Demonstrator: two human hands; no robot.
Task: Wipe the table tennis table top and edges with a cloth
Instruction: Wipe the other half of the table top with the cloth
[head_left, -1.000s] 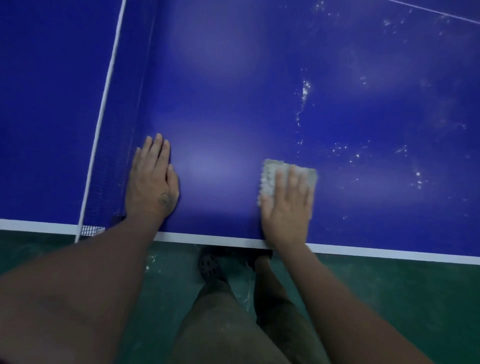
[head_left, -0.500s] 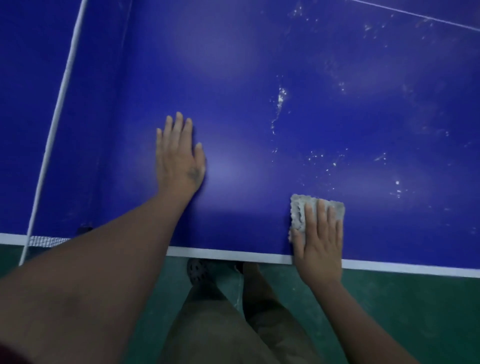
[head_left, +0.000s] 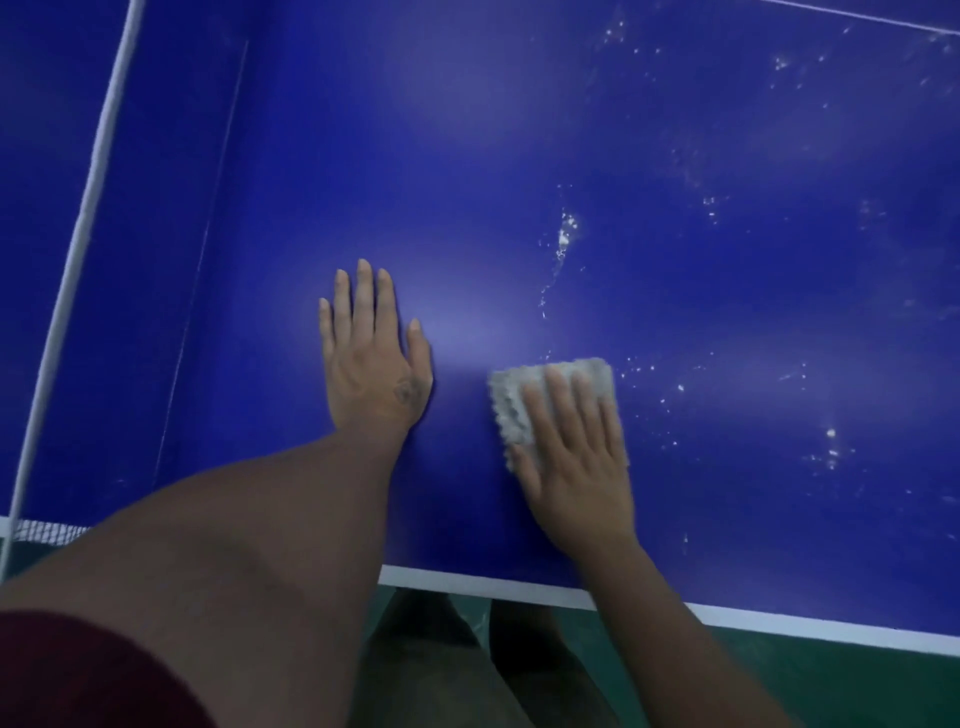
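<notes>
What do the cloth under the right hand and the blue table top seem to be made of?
Cloth: looks like soft, nubby microfibre or terry, pale grey; its left edge is bumpy and scalloped. Table top: seems a hard, smooth painted board with a semi-gloss finish; soft light glare shows on it.

Cloth (head_left: 511, 410) (under right hand (head_left: 582, 478)) slid toward left hand (head_left: 371, 374).

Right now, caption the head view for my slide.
Right hand presses a grey cloth on the speckled blue table; left hand rests flat beside it.
</notes>
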